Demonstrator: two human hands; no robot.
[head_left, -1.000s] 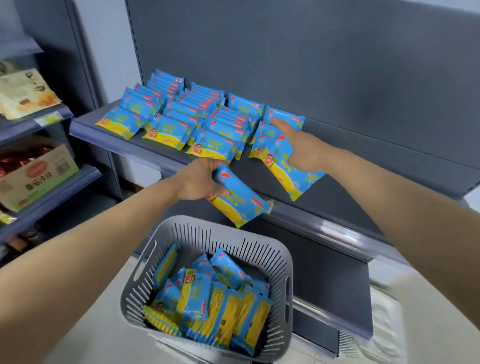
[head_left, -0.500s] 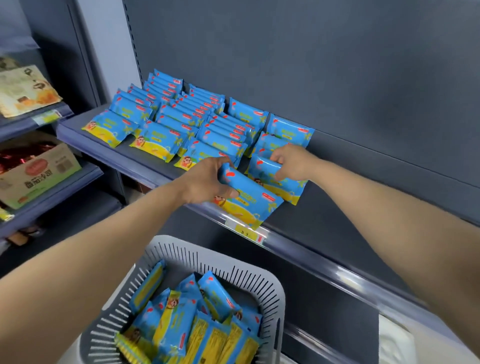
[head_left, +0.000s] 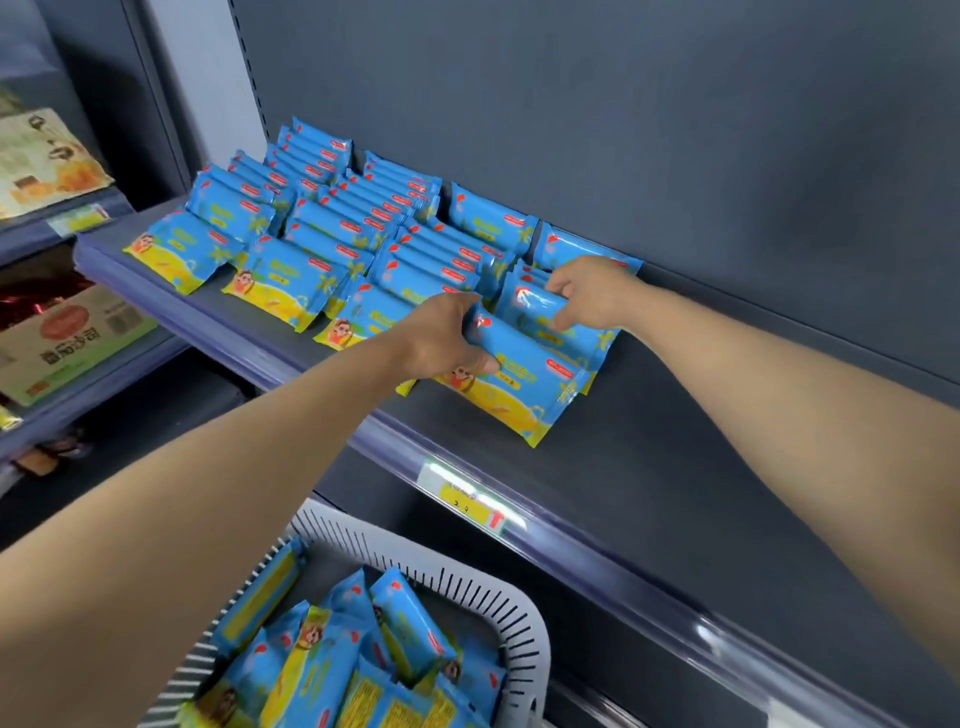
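Two hands out over the shelf, each closed on one snack packet. Left hand (head_left: 441, 340): fingers over and thumb under the near end of a blue-and-yellow packet (head_left: 524, 395), gripping it, the packet lying slantwise on the dark shelf (head_left: 701, 467) close to the front edge. Right hand (head_left: 592, 291): just behind, fingers curled down over the top of a second packet (head_left: 571, 338), pinching it from above at the front of the rightmost row, right against the far edge of the first.

Left of both hands, on the same shelf: rows of identical packets (head_left: 337, 228), overlapped like tiles and running back to the grey back panel (head_left: 623, 130).

On the shelf's front rail, below the held packets: a yellow price tag (head_left: 470, 506), print too small to read.

Lower down, beside the left forearm: a grey slotted basket (head_left: 514, 608), with more packets (head_left: 363, 654) of the same kind standing on edge inside.

Far left, on neighbouring shelves: a cardboard box (head_left: 72, 338) with red print, and above it a beige pack (head_left: 41, 161), blurred.
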